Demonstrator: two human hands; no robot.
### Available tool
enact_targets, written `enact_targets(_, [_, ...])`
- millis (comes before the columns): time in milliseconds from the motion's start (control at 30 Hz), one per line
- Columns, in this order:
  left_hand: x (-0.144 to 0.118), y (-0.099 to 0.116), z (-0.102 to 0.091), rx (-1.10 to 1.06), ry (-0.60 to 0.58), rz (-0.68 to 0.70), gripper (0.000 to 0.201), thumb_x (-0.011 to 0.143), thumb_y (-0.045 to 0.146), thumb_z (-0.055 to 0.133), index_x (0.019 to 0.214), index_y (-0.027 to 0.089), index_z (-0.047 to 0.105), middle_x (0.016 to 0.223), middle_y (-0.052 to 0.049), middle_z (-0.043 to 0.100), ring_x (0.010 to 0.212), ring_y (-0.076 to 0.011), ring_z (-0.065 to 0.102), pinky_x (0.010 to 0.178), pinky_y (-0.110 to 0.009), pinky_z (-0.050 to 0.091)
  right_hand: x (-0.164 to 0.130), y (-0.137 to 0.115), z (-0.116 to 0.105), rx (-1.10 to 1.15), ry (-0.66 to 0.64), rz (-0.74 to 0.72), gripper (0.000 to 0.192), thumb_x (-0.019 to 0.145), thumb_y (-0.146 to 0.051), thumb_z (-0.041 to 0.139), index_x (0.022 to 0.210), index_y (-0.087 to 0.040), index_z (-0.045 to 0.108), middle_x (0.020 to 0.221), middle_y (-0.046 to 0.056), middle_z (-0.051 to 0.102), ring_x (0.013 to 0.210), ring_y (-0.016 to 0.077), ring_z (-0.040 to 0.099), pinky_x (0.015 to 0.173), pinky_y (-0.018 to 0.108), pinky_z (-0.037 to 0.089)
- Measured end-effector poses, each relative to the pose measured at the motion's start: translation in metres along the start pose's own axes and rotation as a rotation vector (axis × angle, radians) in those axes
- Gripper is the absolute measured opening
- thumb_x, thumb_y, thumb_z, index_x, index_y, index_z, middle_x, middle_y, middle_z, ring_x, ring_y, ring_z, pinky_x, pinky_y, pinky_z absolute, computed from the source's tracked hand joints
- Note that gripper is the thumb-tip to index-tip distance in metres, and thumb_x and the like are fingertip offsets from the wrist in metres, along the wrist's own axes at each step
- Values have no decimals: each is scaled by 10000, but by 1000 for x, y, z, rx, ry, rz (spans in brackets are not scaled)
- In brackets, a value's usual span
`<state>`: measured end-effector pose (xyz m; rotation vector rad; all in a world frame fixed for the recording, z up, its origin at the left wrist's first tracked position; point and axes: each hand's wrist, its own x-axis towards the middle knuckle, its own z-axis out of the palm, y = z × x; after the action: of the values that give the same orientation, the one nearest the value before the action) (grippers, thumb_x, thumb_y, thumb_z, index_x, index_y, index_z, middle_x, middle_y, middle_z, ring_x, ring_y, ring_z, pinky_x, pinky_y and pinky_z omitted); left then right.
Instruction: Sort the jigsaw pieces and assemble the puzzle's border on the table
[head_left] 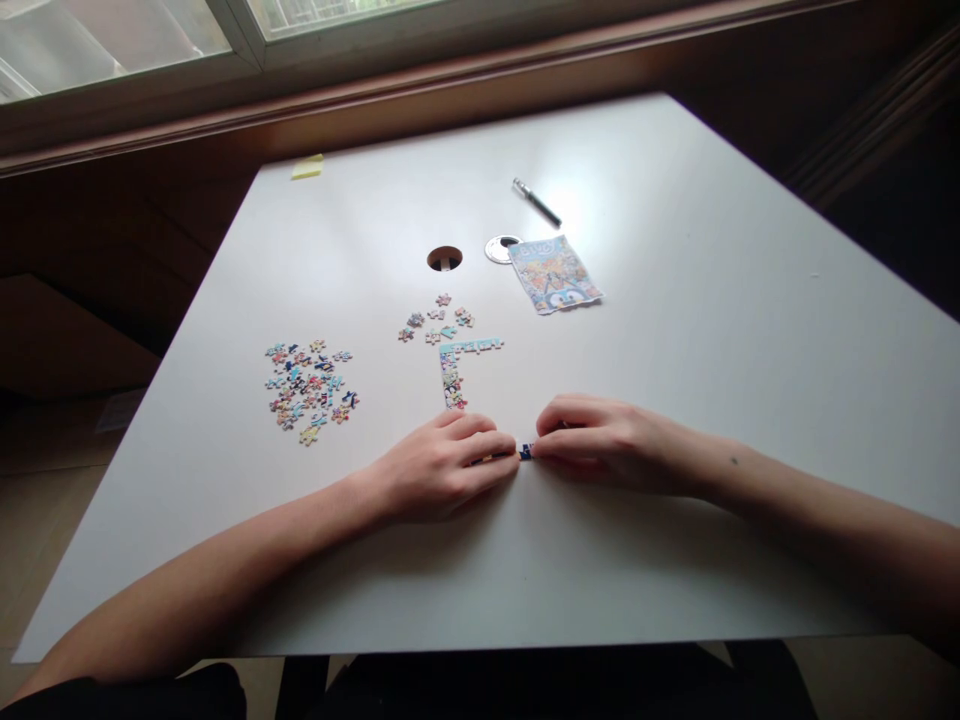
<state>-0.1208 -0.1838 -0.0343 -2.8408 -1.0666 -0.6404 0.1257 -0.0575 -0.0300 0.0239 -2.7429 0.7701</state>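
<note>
A partly joined jigsaw puzzle point(451, 382) lies mid-table, with a light-blue top row and a colourful left column. My left hand point(442, 465) is over its lower end, fingers closed and pressed on a dark strip of joined pieces, much of which they hide. At the right end of that strip is a dark blue puzzle piece point(526, 452). My right hand point(604, 442) pinches it between thumb and fingers, close beside my left fingertips. Whether this piece is locked into the strip cannot be made out.
Loose puzzle pieces point(304, 390) are heaped at left, and a smaller group point(435, 322) lies above the puzzle. Farther back are a picture sheet point(556, 275), a pen point(537, 202), an open cable hole point(445, 259), a round cover point(498, 249) and a yellow note point(307, 167).
</note>
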Motion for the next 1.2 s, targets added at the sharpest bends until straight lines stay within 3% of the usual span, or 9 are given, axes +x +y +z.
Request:
enact_targets(800, [0, 1, 1, -29, -45, -28, 229, 1002, 193, 508, 1185, 153, 639, 1158, -113, 704, 1030, -222, 611, 903, -381, 484, 3, -2, 0, -52, -13, -27, 173, 990, -185, 520, 1007, -177, 692, 935, 93, 623, 785, 150, 570, 701, 270, 467])
enact_targets(1200, [1, 1, 1, -21, -40, -32, 225, 989, 193, 523, 1175, 147, 641, 1126, -116, 692, 1006, -214, 599, 861, -357, 480, 4, -2, -1, -103, -16, -75, 215, 998, -176, 505, 1143, -178, 663, 920, 87, 619, 790, 154, 555, 694, 267, 462])
